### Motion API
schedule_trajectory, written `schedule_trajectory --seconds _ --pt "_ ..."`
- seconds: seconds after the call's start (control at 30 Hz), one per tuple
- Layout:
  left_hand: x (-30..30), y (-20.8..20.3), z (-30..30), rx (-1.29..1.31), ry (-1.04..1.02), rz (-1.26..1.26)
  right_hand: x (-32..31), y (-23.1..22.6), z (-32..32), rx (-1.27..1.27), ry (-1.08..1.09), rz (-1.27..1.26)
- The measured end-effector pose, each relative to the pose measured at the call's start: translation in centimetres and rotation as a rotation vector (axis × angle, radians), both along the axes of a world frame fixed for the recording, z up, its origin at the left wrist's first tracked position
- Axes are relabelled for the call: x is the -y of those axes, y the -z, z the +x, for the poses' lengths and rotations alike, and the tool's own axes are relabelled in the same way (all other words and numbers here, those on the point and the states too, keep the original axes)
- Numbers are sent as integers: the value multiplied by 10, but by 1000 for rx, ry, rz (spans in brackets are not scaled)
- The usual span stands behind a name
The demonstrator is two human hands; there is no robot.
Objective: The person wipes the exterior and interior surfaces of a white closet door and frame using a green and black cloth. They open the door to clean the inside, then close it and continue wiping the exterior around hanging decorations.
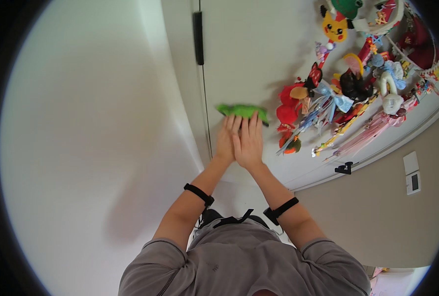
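Observation:
Both arms reach forward to a bright green cloth (242,110), crumpled into a wide strip against the white door panel (249,44). The fingers of my right hand (250,140) lie over the cloth's near edge, close together. Beside it, my left hand (225,144) also has its fingertips on the cloth, and the two hands touch at thumb and palm. The undersides of the fingers and part of the left hand are hidden. Each forearm wears a black strap.
A long black handle (198,38) sits along the panel's seam. To the right hang many hair bows, headbands and small toys (347,89), close to the cloth. A black hook (344,168) and a white wall controller (412,182) are farther right. A white wall (91,123) stands left.

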State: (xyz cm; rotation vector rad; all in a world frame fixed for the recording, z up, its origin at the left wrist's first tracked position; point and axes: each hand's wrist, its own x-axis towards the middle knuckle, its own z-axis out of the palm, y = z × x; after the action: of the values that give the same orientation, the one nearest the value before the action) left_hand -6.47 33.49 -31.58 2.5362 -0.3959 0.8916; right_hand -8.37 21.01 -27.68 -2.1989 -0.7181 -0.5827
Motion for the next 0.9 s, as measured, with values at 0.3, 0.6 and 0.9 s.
schedule_trajectory --seconds 0.3,0.6,0.9 --pt "1 36 -15 -59 7 36 -14 41 3 144 -45 19" --pt "-20 -18 10 163 -110 -188 -33 -32 32 267 -142 -101" --pt "3 145 -40 -357 -56 18 11 128 -7 -85 -7 -303"
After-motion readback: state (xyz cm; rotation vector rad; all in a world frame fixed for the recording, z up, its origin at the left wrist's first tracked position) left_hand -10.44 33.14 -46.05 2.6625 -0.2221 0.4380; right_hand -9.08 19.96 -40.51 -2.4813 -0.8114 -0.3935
